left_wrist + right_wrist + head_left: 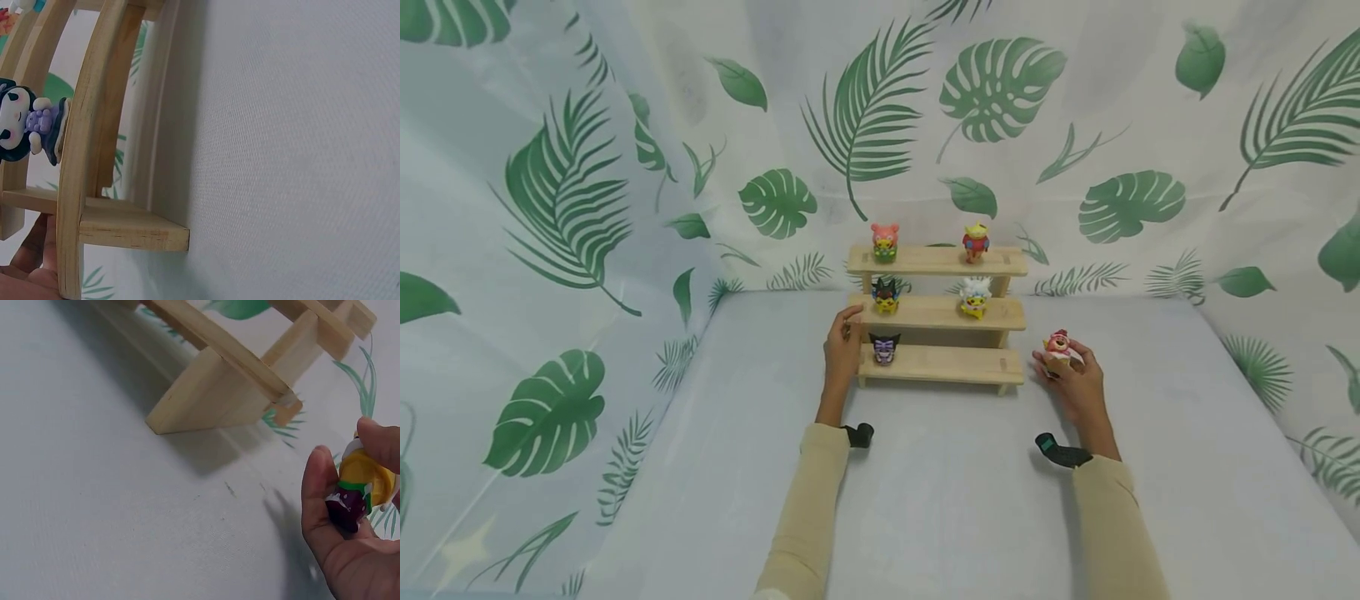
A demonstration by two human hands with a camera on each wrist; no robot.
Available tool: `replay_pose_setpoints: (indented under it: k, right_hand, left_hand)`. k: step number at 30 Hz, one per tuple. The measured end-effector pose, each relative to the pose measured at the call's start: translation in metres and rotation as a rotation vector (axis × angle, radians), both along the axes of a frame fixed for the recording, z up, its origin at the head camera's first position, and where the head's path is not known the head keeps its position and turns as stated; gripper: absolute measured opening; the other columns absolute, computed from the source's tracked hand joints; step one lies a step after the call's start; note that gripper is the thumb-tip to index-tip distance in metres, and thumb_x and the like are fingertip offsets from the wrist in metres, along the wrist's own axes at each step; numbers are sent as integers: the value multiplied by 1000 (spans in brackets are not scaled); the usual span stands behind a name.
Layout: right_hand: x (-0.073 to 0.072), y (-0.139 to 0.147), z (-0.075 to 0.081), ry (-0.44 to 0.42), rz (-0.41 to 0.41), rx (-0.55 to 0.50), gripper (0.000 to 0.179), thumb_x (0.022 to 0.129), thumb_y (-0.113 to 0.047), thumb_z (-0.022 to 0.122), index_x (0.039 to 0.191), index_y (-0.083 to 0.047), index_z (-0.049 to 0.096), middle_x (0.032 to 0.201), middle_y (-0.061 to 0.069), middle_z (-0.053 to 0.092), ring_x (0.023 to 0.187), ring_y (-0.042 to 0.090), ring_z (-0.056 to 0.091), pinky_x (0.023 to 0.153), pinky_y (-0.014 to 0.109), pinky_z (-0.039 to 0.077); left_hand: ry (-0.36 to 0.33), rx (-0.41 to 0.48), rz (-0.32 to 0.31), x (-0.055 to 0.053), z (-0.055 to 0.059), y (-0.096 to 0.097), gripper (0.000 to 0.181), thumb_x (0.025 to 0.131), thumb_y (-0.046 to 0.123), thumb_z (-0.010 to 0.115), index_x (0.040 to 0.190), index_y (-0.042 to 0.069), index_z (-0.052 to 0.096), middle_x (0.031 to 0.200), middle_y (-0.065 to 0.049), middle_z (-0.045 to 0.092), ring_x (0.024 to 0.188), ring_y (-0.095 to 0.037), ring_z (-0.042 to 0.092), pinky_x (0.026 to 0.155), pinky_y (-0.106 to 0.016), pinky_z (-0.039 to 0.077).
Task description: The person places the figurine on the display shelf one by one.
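Note:
My right hand (pixel 1078 387) pinches a small toy figurine (pixel 1058 344) to the right of the stepped wooden display shelf (pixel 940 367). The figurine has a pink-red bear-like top in the head view, and a yellow body with a dark purple base in the right wrist view. My left hand (pixel 842 350) is at the shelf's left end, its fingers (pixel 47 240) reaching up against the side support. Beside it on the bottom step stands a black-and-purple figurine (pixel 884 350).
The middle step holds a black-eared yellow figurine (pixel 886 297) and a white-haired one (pixel 975 298). On the top step are a pink-hooded figurine (pixel 884 243) and a yellow-and-red one (pixel 976 243). A leaf-printed cloth (pixel 865 108) hangs behind the pale table (pixel 955 500).

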State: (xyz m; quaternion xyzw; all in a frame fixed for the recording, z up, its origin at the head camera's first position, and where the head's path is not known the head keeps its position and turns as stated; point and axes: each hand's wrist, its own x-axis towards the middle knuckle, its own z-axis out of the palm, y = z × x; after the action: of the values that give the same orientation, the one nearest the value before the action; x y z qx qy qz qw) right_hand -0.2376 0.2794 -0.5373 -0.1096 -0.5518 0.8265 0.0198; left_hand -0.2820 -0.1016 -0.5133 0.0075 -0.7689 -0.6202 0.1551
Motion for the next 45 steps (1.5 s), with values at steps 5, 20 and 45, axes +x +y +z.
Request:
replay_pose_setpoints:
  k: [5, 20, 45]
  right_hand:
    - [1, -5, 6, 24, -50, 74, 55, 90, -7, 69, 131, -19, 35, 116, 1, 49, 95, 10, 72, 80, 27, 57]
    - [13, -40, 25, 208, -182, 536, 56, 83, 0, 74, 129, -9, 43, 104, 1, 52, 76, -3, 66, 68, 15, 55]
    - [10, -104, 21, 377, -78, 838, 48, 80, 2, 77, 122, 10, 57, 115, 29, 66, 104, 38, 63, 80, 14, 52]
  left_hand:
    - [9, 7, 7, 0, -1, 1, 31, 103, 34, 49, 127, 19, 62, 134, -4, 62, 120, -23, 61, 93, -43, 50]
    - [7, -13, 8, 0, -1, -2, 31, 103, 35, 48, 128, 21, 61, 118, -9, 68, 96, -23, 64, 75, -32, 49]
    - [15, -16, 2, -4, -2, -1, 33, 102, 37, 49, 127, 21, 61, 123, -5, 67, 106, -20, 64, 86, -38, 51]
